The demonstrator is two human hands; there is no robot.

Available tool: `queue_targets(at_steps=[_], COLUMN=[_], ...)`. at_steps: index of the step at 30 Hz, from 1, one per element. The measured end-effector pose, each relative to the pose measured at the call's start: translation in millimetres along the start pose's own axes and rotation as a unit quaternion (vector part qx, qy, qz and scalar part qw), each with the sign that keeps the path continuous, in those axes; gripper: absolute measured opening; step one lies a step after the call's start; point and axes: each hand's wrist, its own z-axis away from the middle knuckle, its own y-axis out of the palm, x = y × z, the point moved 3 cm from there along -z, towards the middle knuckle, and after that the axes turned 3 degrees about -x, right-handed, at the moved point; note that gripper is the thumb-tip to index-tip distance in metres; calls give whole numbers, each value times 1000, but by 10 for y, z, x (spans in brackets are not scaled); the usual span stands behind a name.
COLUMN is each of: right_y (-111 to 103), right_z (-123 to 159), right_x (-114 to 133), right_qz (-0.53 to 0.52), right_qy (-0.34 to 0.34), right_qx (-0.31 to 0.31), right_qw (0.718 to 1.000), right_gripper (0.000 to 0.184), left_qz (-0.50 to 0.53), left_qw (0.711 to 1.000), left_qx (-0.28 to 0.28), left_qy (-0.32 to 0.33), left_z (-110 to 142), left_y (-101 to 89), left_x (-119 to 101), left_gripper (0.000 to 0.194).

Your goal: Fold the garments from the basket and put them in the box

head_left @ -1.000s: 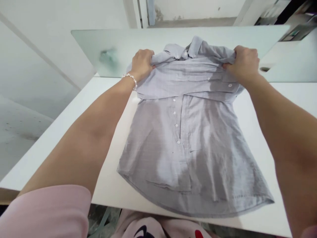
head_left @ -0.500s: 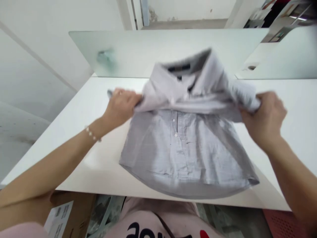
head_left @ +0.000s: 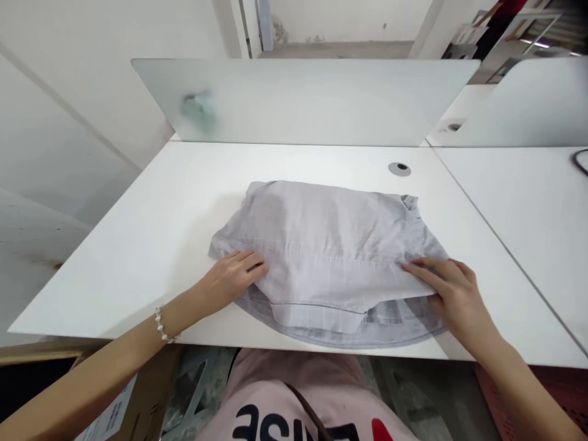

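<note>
A light grey button-up shirt [head_left: 321,239] lies on the white table, its upper part folded down over the lower part. The back yoke faces up and the collar band is at the near side; the buttons are hidden. The curved hem shows below the fold. My left hand [head_left: 234,275], with a beaded bracelet at its wrist, holds the left side of the folded layer, its thumb out of sight. At the right side my right hand [head_left: 448,288] grips the fold's edge, fingers on top and thumb lower down.
The white table [head_left: 151,245] has a round cable hole [head_left: 399,169] behind the shirt. A frosted divider [head_left: 298,101] stands along its back edge. Below the front edge are a cardboard box [head_left: 149,398] at left and a pink crate [head_left: 493,398] at right. A cable [head_left: 579,160] lies far right.
The shirt was held up with collar and button front showing. Now its upper part is folded down onto the table, back side up. Both hands have moved lower and closer to me.
</note>
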Motion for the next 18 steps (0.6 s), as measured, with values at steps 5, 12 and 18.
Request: queue_targets(at_steps=[5,12,18], right_y=[-219,-32,-173], right_z=[93,423,-296], right_x=[-106,-420,-913], right_qz=[-47,-108,-123], right_qy=[93,80,213], right_qx=[-70,76,34], right_qw=[992,988,969], right_gripper=[57,51,36], left_qz=[126,342,282], left_qw=[987,905,861], left_qx=[-49,67,-136], left_qy=[-85,-243,-401], left_z=[137,113,-353], left_y=[-125,-76,167], left_x=[-180,196,1283], left_gripper=[45,26,21])
